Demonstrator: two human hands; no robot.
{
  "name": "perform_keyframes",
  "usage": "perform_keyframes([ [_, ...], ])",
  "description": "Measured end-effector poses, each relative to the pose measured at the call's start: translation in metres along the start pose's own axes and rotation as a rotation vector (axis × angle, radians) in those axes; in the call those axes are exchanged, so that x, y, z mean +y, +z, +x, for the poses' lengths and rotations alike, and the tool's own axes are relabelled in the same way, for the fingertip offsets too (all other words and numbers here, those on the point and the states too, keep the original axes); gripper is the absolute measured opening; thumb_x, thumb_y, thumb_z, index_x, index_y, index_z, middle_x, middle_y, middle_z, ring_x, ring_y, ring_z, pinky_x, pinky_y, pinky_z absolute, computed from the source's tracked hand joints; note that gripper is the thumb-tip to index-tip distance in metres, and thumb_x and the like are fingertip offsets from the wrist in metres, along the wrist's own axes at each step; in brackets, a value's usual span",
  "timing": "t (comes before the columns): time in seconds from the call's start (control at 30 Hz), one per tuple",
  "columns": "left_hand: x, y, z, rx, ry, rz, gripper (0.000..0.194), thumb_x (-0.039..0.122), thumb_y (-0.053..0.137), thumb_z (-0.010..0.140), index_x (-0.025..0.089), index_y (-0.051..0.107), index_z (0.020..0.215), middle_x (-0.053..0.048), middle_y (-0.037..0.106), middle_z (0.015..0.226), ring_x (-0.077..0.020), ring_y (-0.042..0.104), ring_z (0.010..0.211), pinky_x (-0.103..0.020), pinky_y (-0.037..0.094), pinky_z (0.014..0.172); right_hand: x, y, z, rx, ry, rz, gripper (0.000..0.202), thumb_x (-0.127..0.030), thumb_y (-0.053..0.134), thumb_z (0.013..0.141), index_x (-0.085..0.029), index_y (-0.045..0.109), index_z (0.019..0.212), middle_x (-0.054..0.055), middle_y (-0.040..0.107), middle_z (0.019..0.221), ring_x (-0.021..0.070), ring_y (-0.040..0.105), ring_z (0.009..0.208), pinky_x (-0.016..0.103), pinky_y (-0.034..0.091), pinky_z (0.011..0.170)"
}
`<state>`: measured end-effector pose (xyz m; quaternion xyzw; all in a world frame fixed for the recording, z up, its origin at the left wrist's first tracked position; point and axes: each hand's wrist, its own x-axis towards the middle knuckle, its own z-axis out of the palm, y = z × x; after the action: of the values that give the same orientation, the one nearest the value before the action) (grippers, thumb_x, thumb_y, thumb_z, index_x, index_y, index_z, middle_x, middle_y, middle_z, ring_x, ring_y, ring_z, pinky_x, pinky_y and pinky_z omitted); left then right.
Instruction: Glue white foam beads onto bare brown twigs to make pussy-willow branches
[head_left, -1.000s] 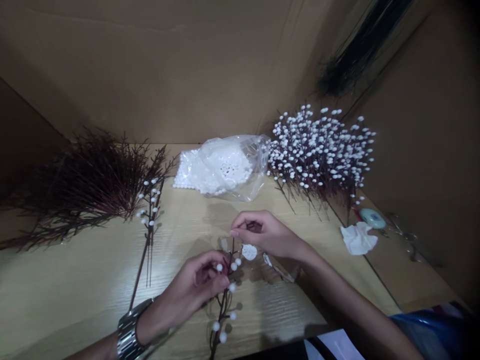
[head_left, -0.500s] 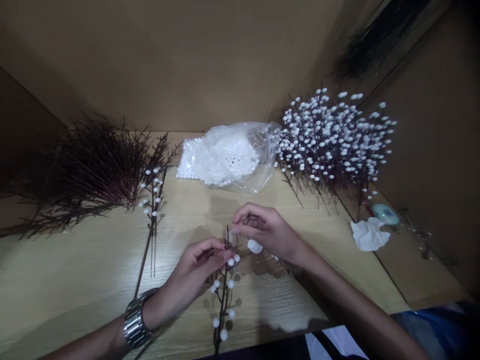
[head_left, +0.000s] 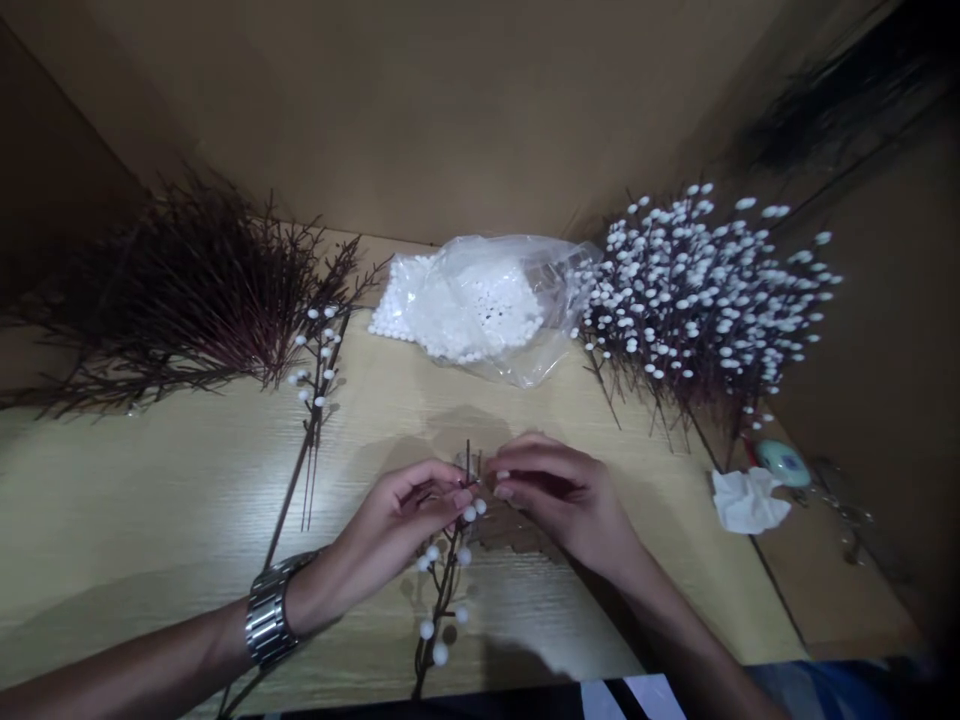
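My left hand is closed, with thumb and fingers pinching a dark brown artificial berry twig near its upper end. Several white balls sit on its side branches, and the bare tip rises above my fingers. Just right of that tip, my right hand pinches what looks like a small white ball between thumb and fingertips. The ball is apart from the twig and partly covered by the fingers. A small pale, clear item lies behind the tip, too hidden to name.
A clear plastic bag of white balls lies at the back. Bare brown twigs are heaped left, with finished berry twigs beside them. A large bunch of berry twigs lies right, near crumpled tissue and a light green object.
My right hand has moved down and right from above the twig's tip to beside it, and now covers the white item formerly visible below it. My left hand keeps its hold. The view has shifted.
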<state>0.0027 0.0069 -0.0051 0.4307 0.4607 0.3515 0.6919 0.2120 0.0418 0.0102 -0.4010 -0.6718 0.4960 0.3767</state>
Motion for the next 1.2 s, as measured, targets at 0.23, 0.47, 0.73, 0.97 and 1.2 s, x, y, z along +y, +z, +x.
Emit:
perform_keyframes([
  [0.23, -0.006, -0.002, 0.0, -0.025, -0.006, -0.019, 0.02, 0.04, 0.066, 0.093, 0.021, 0.07, 0.091, 0.001, 0.063, 0.087, -0.0155, 0.054, 0.085, -0.028, 0.037, 0.074, 0.006, 0.003, -0.007, 0.048, -0.069, -0.149, 0.015, -0.018, 0.075, 0.084, -0.029, 0.076, 0.094, -0.003, 0.077, 0.086, 0.0126, 0.07, 0.077, 0.025, 0.055, 0.071],
  [0.47, -0.008, -0.002, -0.001, -0.039, 0.008, -0.038, 0.021, 0.04, 0.065, 0.093, 0.019, 0.068, 0.089, 0.003, 0.059, 0.082, -0.0138, 0.052, 0.081, -0.026, 0.037, 0.071, 0.005, 0.005, -0.009, 0.037, -0.128, -0.204, 0.026, -0.013, 0.075, 0.084, -0.029, 0.073, 0.105, -0.002, 0.076, 0.099, 0.0152, 0.07, 0.091, 0.03, 0.056, 0.081],
  [0.73, -0.013, -0.002, -0.001, -0.047, 0.035, -0.02, 0.022, 0.04, 0.064, 0.094, 0.019, 0.065, 0.087, 0.003, 0.056, 0.079, -0.0122, 0.048, 0.074, -0.025, 0.035, 0.065, 0.007, 0.005, -0.014, -0.013, -0.326, -0.349, 0.043, -0.006, 0.072, 0.084, -0.03, 0.069, 0.119, 0.0, 0.072, 0.106, 0.0153, 0.069, 0.096, 0.031, 0.058, 0.083],
  [0.97, -0.019, -0.003, -0.005, -0.033, 0.027, 0.013, 0.02, 0.04, 0.064, 0.094, 0.021, 0.064, 0.089, 0.004, 0.054, 0.076, -0.0112, 0.044, 0.067, -0.025, 0.032, 0.057, 0.011, 0.006, -0.017, -0.022, -0.344, -0.384, 0.049, -0.005, 0.071, 0.084, -0.033, 0.066, 0.124, 0.0, 0.072, 0.11, 0.0151, 0.07, 0.097, 0.032, 0.06, 0.085],
  [1.2, -0.021, -0.003, -0.004, -0.029, 0.062, -0.008, 0.019, 0.039, 0.064, 0.093, 0.02, 0.065, 0.089, 0.001, 0.059, 0.08, -0.0129, 0.049, 0.069, -0.025, 0.036, 0.059, 0.014, 0.011, -0.017, -0.005, -0.3, -0.315, 0.05, -0.004, 0.072, 0.083, -0.038, 0.069, 0.12, -0.003, 0.075, 0.107, 0.016, 0.072, 0.094, 0.033, 0.063, 0.081],
])
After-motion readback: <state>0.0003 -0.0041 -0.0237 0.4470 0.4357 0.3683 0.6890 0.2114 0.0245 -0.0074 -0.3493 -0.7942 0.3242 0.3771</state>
